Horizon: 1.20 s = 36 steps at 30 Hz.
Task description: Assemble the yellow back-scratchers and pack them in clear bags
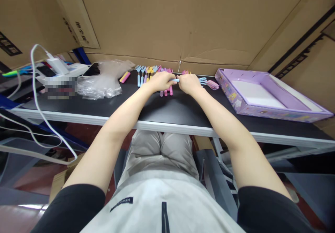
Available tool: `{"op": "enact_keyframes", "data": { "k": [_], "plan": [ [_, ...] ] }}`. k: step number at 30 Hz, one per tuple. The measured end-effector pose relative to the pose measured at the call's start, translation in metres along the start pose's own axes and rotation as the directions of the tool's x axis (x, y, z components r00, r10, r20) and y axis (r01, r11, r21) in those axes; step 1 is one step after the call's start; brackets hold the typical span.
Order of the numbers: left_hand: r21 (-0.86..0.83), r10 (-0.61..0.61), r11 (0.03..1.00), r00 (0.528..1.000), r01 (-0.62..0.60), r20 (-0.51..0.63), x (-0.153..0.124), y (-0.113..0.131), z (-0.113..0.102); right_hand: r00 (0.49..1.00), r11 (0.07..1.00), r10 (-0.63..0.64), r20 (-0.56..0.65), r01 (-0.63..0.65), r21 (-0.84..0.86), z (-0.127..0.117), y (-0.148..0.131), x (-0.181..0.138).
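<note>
My left hand (162, 81) is closed around a light blue handle (175, 80), which pokes out toward the right. Beside it, my right hand (188, 83) is closed, its fingertips at the end of that handle; what lies inside its grip is hidden. Small forks with blue handles (140, 77) stand in a row left of my hands, followed by yellow forks (149, 72). Pink handles (169, 91) show just below my left fingers. Blue tines (202, 82) and a stack of pink pieces (213, 84) appear right of my right hand.
A purple open box (235, 98) sits on the right of the black table (178, 112). Clear plastic bags (103, 81) and a pink and yellow piece (125, 77) lie left. A white charger (58, 65) with a looping cable stands far left. Cardboard (167, 23) walls the back.
</note>
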<state>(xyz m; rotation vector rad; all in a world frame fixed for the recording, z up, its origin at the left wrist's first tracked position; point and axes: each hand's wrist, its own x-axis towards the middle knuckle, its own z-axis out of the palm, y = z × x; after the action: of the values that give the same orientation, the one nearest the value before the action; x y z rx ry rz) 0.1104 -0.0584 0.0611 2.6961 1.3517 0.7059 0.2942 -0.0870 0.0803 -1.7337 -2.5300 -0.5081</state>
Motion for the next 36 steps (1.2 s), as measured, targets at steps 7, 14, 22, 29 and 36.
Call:
{"op": "enact_keyframes", "data": {
  "k": [7,14,22,29,36],
  "plan": [
    [-0.350,-0.091,0.919,0.961,0.182,0.262,-0.002,-0.002,-0.020,0.995,0.997,-0.077,-0.058,0.076,-0.027,0.012,-0.003,0.010],
    [-0.519,-0.092,0.814,0.939,0.262,0.330,-0.006,-0.006,-0.022,0.992,0.994,-0.110,-0.058,0.108,-0.032,0.014,-0.009,0.010],
    [-0.421,0.001,0.905,0.986,0.069,0.164,-0.003,-0.010,-0.009,0.993,0.993,-0.120,-0.009,0.120,0.012,0.006,-0.003,-0.006],
    [-0.341,0.001,0.939,0.993,0.040,0.118,-0.001,-0.011,-0.001,0.991,0.991,-0.115,-0.065,0.120,0.064,0.012,0.007,-0.002],
    [-0.234,-0.006,0.972,0.999,0.018,0.052,-0.002,-0.017,-0.011,0.984,0.978,-0.136,-0.112,0.152,0.142,0.020,0.031,0.006]
  ]
}}
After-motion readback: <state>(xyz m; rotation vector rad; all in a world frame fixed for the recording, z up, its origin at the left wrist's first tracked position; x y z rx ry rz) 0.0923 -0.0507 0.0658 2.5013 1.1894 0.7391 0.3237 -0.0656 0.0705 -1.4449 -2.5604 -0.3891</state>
